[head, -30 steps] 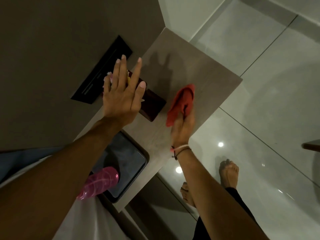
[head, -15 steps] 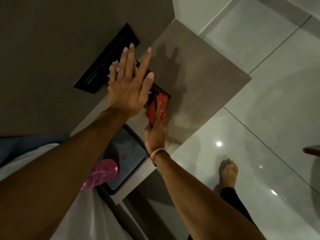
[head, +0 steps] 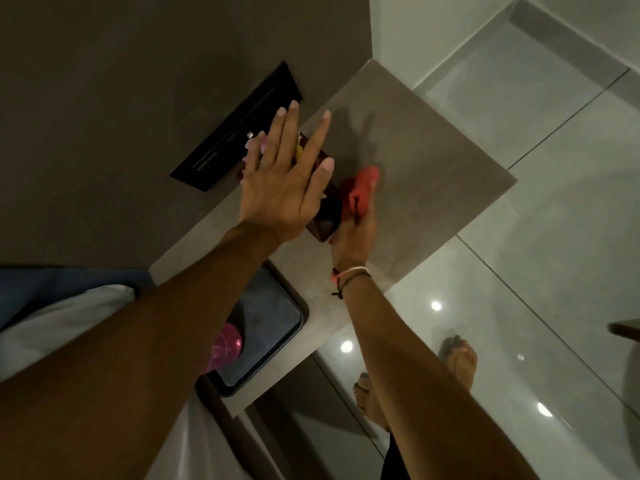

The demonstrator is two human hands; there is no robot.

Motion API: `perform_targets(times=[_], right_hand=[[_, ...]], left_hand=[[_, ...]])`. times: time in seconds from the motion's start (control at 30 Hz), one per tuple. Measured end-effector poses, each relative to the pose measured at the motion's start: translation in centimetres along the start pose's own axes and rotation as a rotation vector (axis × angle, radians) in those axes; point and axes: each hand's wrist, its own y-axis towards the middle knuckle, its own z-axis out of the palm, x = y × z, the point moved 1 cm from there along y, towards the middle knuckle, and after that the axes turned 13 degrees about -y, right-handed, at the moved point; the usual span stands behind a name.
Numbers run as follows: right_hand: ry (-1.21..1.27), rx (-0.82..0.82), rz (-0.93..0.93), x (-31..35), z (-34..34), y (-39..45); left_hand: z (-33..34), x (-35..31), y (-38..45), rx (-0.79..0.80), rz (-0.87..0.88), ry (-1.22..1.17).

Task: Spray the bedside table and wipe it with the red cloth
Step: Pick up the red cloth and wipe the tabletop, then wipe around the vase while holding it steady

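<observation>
The bedside table [head: 415, 157] has a pale wood-look top and stands against the dark wall. My right hand [head: 353, 237] presses the crumpled red cloth [head: 360, 190] onto the tabletop, right beside a dark red box [head: 325, 216]. My left hand [head: 280, 181] is held flat above that box, fingers spread, holding nothing. It hides most of the box and some small pink and yellow items on it. A pink spray bottle [head: 225, 348] pokes out from under my left forearm at the table's near end.
A dark glossy tray [head: 270, 323] sits on the near end of the table, next to white bedding [head: 69, 327]. A black panel [head: 235, 133] is set in the wall. My bare feet [head: 457, 358] stand on shiny grey floor tiles to the right.
My right hand slid the red cloth left across the tabletop to the dark box, then a little back to the right. My left hand stayed raised and open.
</observation>
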Motion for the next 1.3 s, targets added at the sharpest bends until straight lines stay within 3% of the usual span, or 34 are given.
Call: perform_targets(times=[0.13, 0.23, 0.3, 0.37, 0.57, 0.67, 0.77, 0.83, 0.97, 1.13, 1.23, 1.3], right_hand=[[-0.216, 0.134, 0.045, -2.5, 2.2, -4.2], [-0.277, 0.336, 0.068, -5.0, 2.0, -7.7], [-0.288, 0.526, 0.050, -5.8, 1.7, -9.2], [-0.211, 0.612, 0.071, -5.6, 1.6, -10.2], [0.185, 0.233, 0.423, -4.6, -2.1, -7.8], [0.222, 0.123, 0.386, -3.3, -5.0, -5.8], [0.270, -0.113, 0.287, -1.8, -5.7, -3.0], [0.182, -0.144, 0.252, -0.7, -4.7, -1.2], [-0.184, 0.186, 0.208, -1.2, -0.6, -1.8], [-0.193, 0.528, 0.375, -1.5, -4.9, -2.4], [-0.119, 0.659, 0.463, -1.4, -9.0, -2.7], [-0.022, 0.707, 0.515, -1.0, -10.8, -3.1]], left_hand=[[0.2, 0.4, -0.1, 0.003, 0.001, -0.002], [0.2, 0.4, 0.0, 0.027, -0.019, -0.009], [0.2, 0.1, -0.1, 0.033, -0.029, -0.006], [0.1, -0.1, -0.1, 0.036, -0.030, -0.004], [-0.2, -0.3, 0.1, 0.049, -0.009, 0.011], [-0.2, -0.6, -0.1, 0.039, -0.006, 0.006], [-0.2, -0.7, 0.0, 0.038, -0.003, -0.007], [-0.2, -0.7, 0.1, 0.035, 0.002, -0.001], [0.2, -0.1, -0.1, 0.023, 0.032, 0.032], [0.1, -0.5, -0.6, 0.062, -0.003, 0.025], [-1.2, -1.1, -0.2, 0.049, -0.017, -0.192], [-2.9, -0.6, -0.8, -0.101, -0.102, -0.446]])
